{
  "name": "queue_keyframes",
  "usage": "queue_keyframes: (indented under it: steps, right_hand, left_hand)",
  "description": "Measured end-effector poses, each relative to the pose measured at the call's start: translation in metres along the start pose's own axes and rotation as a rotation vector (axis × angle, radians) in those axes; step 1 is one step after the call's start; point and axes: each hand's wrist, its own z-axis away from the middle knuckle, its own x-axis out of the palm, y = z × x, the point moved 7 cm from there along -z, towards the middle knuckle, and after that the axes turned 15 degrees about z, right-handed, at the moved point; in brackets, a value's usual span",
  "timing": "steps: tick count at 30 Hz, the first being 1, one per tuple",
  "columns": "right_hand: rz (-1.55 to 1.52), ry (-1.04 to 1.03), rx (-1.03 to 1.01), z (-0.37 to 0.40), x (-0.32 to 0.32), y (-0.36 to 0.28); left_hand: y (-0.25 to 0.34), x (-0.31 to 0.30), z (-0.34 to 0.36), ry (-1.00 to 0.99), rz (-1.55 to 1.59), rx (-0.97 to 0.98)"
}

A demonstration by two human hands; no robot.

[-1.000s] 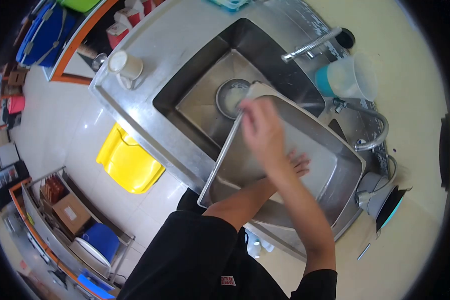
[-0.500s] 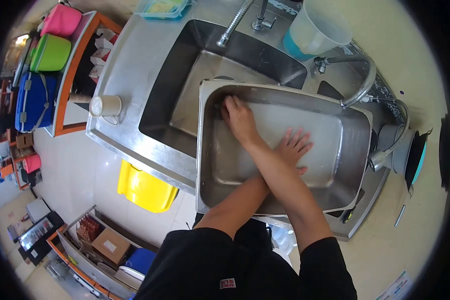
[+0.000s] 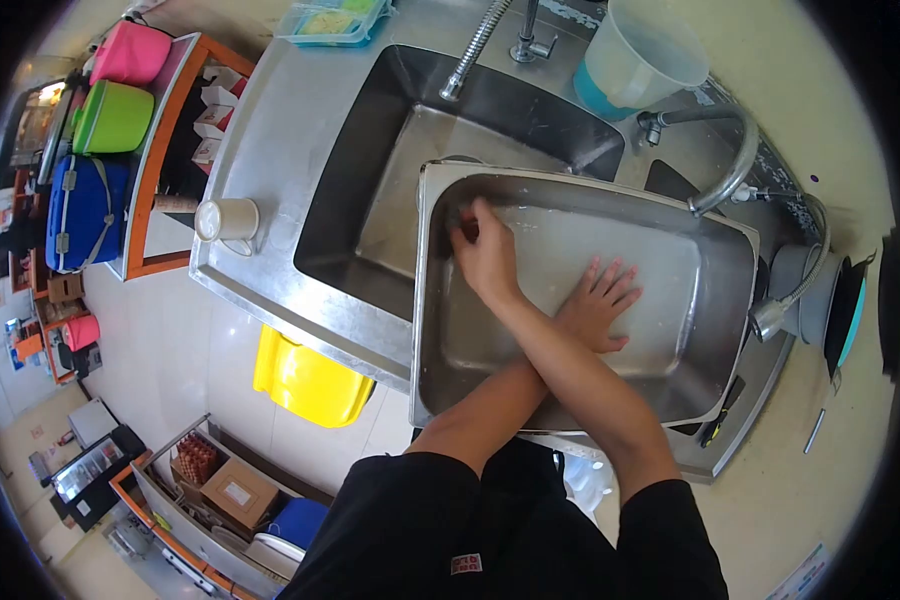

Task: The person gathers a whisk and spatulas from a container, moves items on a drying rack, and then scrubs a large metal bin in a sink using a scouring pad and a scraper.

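A deep rectangular stainless steel pan (image 3: 440, 300) rests at a slant over the front of the sink, its bottom looking wet and whitish. My forearms cross above it. My left hand (image 3: 598, 308) lies palm down with fingers spread on the pan's bottom, right of the middle. At the upper left inner corner of the pan is my right hand (image 3: 486, 255), its fingers curled against the wall. Whatever those fingers hold, if anything, is mostly hidden.
Behind the pan is the sink basin (image 3: 410, 190), with a flexible spout (image 3: 457, 80) above it. A curved faucet (image 3: 735, 185) reaches over the pan's right rim. A mug (image 3: 226, 222) stands on the left counter, a plastic bucket (image 3: 635, 60) behind, a yellow bin (image 3: 310, 380) below.
My right hand has shifted slightly along the upper left corner, its fingers more curled. My left hand stays flat on the bottom. The whole view has moved a little.
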Motion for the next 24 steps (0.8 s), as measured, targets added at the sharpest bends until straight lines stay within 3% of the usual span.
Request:
queue_keyframes:
  steps: [4,7,8,9,11,14,17,20,22,24]
  right_hand:
    - [-0.266,-0.056,-0.400,0.034,-0.024,-0.039]
    - [-0.148,0.133,-0.459,0.000,-0.040,-0.049]
    - [-0.205,0.145,-0.392,-0.009,-0.036,-0.046]
    - [-0.169,0.210,-0.507,0.001,-0.035,-0.049]
    - [-0.033,-0.071,-0.567,0.023,-0.007,-0.017]
    - [0.394,-0.071,-0.667,0.047,-0.001,0.026]
    - [0.557,0.204,-0.579,0.016,-0.037,0.047]
    - [0.699,0.081,-0.471,-0.005,-0.075,0.081]
    - [0.782,0.099,-0.396,0.000,-0.110,0.107]
    - [0.855,0.179,-0.272,0.006,-0.155,0.150]
  left_hand:
    - [-0.001,0.002,-0.002,0.018,-0.019,-0.010]
    - [0.002,0.002,-0.002,0.014,-0.035,-0.014]
    - [0.001,0.002,-0.003,0.010,-0.038,-0.011]
    - [-0.002,0.003,-0.004,0.008,-0.037,-0.019]
    - [0.000,0.005,-0.005,-0.001,-0.007,-0.015]
    - [0.006,-0.001,-0.005,0.022,-0.037,0.006]
    - [0.005,0.005,-0.004,0.100,-0.048,0.052]
    - [0.000,0.025,-0.001,0.169,-0.162,0.180]
    - [-0.017,0.044,0.001,-0.023,0.017,0.075]
    - [-0.016,0.046,0.002,-0.045,0.050,0.085]
